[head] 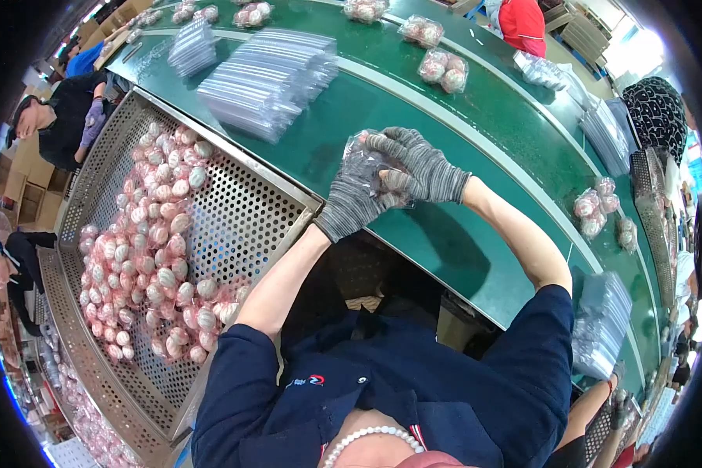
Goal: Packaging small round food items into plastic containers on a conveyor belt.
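In striped grey knit gloves, both hands meet over the green work surface. My left hand supports a clear plastic clamshell pack from the left and below. Across its top and right side lie the fingers of my right hand. A bit of reddish-white wrapped content shows at the pack's upper edge; my fingers hide most of the inside. To the left, a perforated metal tray holds many red-and-white balls in clear wrap. Nested empty clear clamshells lie stacked beyond my hands.
Filled packs sit on the green conveyor belt beyond a pale rail. More nested clamshells stand at the right, by another person's arm. A co-worker with purple gloves is at the upper left.
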Demonstrator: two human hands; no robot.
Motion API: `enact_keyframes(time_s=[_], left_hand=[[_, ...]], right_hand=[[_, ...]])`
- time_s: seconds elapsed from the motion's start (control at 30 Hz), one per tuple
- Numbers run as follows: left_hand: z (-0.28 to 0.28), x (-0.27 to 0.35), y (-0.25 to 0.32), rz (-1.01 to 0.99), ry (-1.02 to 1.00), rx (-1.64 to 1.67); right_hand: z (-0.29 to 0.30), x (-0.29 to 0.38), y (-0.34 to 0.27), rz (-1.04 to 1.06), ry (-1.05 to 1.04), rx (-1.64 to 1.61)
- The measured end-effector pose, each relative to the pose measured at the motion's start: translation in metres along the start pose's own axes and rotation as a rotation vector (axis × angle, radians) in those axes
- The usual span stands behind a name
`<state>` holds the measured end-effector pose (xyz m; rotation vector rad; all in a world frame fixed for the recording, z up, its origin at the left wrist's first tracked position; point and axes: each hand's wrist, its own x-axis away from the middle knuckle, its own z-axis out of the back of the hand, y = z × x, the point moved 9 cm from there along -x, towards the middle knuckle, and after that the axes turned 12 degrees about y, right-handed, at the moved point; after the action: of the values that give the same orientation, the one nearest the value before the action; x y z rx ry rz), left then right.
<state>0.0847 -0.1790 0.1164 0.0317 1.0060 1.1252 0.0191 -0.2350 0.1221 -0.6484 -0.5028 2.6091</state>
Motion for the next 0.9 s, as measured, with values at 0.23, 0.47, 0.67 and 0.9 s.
enact_keyframes(time_s=[0.23, 0.47, 0.67, 0.9], left_hand=[[0.007, 0.033, -0.005, 0.112, 0.094, -0.021], [0.030, 0.082, -0.002, 0.035, 0.117, 0.143], [0.030, 0.104, -0.029, 0.336, 0.442, 0.110], [0.021, 0.105, -0.056, 0.573, 0.552, 0.448]], right_hand=[[-0.012, 0.006, 0.000, 0.031, -0.018, 0.078], [-0.013, 0.006, -0.012, 0.119, -0.011, 0.029], [-0.018, 0.003, -0.008, 0.044, -0.039, 0.018], [-0.020, 0.007, -0.005, -0.047, -0.057, -0.071]])
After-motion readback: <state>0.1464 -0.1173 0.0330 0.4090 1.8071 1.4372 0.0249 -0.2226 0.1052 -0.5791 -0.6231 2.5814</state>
